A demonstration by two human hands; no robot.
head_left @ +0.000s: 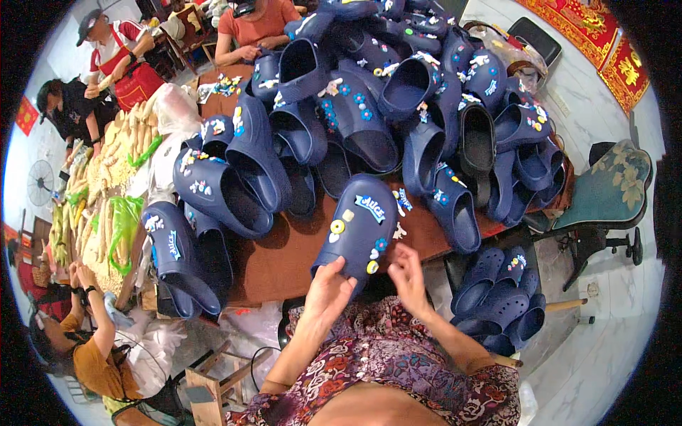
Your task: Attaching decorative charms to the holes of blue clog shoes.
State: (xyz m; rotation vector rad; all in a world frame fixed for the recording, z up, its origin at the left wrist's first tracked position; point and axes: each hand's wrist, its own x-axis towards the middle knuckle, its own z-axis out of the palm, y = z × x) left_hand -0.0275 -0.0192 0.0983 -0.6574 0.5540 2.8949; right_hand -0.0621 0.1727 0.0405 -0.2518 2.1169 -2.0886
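My left hand point(329, 292) grips a navy blue foam clog point(359, 220) by its lower end, thumb on top. The clog is held above the brown table's near edge, its rounded toe pointing away from me. Decorative charms dot its upper: a blue-and-white banner point(370, 209), a yellow ring point(337, 226), a white heart, a blue flower and others. Just right of the clog is my right hand point(408, 280), its fingers bent together; anything between them is too small to make out. Two loose-looking charms, including a small white figure point(398, 231), show beside the clog's right edge.
Many navy clogs with charms pile up across the brown table point(277, 259). More clogs point(497, 298) rest low at the right, below a green-backed office chair point(611, 184). Several people work nearby, some around a heap of long pale roots or pods point(106, 227) at left.
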